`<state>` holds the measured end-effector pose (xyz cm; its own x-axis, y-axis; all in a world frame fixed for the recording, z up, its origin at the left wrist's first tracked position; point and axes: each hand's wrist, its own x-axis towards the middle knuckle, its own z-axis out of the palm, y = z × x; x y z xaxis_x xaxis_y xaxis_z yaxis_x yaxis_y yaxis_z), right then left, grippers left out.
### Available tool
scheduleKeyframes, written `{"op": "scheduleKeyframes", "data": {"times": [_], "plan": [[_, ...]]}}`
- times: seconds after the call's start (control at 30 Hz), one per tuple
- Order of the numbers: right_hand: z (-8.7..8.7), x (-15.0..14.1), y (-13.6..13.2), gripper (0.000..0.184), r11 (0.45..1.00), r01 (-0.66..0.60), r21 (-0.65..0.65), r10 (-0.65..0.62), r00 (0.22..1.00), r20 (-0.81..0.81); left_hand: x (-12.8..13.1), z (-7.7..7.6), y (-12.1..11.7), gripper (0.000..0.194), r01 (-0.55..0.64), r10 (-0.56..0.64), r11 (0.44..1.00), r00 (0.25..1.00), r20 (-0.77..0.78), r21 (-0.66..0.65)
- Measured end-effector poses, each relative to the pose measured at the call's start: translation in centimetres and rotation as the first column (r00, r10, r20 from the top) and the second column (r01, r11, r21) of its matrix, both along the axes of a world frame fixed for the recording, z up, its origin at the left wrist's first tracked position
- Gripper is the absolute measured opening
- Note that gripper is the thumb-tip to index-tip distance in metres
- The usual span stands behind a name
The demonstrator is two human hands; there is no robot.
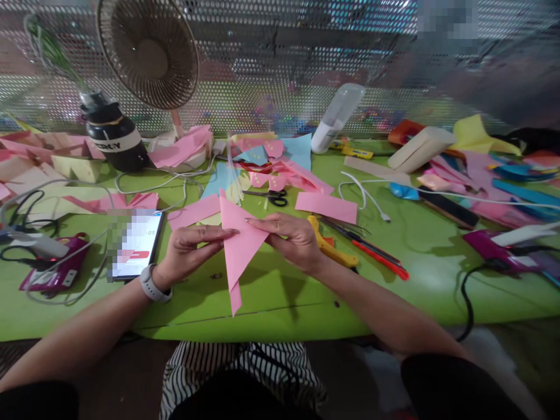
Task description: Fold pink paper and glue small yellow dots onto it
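Observation:
Between my two hands a folded sheet of pink paper (240,248) is held up above the green table, a triangle with a narrow strip pointing down at its lower end. My left hand (192,248) pinches its left edge between thumb and fingers. On the right corner, my right hand (293,236) grips it the same way. Just behind the paper lie a pink strip (196,213) and black-handled scissors (276,197). Close to my right hand are a yellow glue gun (335,248) and a red utility knife (385,259).
A phone (137,242) lies left of my left hand. Power strips (61,262) with cables stand at both sides. At the back are a fan (151,55), a black bottle (116,134) and a tilted clear bottle (336,116). Coloured paper scraps (485,181) cover much of the table (420,291).

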<state>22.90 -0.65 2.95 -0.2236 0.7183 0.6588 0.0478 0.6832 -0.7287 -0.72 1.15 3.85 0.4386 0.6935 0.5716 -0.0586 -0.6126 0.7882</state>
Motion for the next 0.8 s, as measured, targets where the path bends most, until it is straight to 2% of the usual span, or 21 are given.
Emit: {"op": "scheduleKeyframes", "data": {"times": [0.07, 0.23, 0.33, 0.5, 0.67, 0.8], "plan": [[0.25, 0.3, 0.29, 0.038, 0.999, -0.038, 0.017, 0.037, 0.999, 0.02, -0.13, -0.09, 0.18, 0.032, 0.016, -0.016, 1.0, 1.0, -0.003, 0.026], [0.38, 0.73, 0.63, 0.04, 0.974, -0.225, -0.011, 0.225, 0.97, 0.097, -0.22, -0.13, 0.32, 0.034, 0.028, -0.028, 0.999, 0.999, -0.027, 0.017], [0.4, 0.81, 0.54, 0.04, 0.975, -0.218, -0.031, 0.22, 0.972, 0.085, -0.25, 0.02, 0.35, 0.027, 0.012, -0.012, 1.0, 0.999, -0.039, 0.002], [0.69, 1.07, 0.43, 0.037, 0.973, -0.183, -0.143, 0.199, 0.974, 0.106, -0.41, 0.24, 0.31, 0.021, 0.002, -0.006, 0.999, 0.996, -0.089, -0.053], [0.82, 1.04, 0.47, 0.041, 0.966, -0.251, -0.067, 0.256, 0.964, 0.074, -0.37, 0.16, 0.16, 0.019, 0.01, -0.02, 0.995, 0.996, -0.092, -0.103], [0.71, 0.88, 0.53, 0.044, 0.967, -0.254, -0.021, 0.255, 0.966, 0.049, -0.29, 0.24, 0.16, 0.027, 0.035, -0.037, 0.999, 0.997, -0.066, -0.037]]}}
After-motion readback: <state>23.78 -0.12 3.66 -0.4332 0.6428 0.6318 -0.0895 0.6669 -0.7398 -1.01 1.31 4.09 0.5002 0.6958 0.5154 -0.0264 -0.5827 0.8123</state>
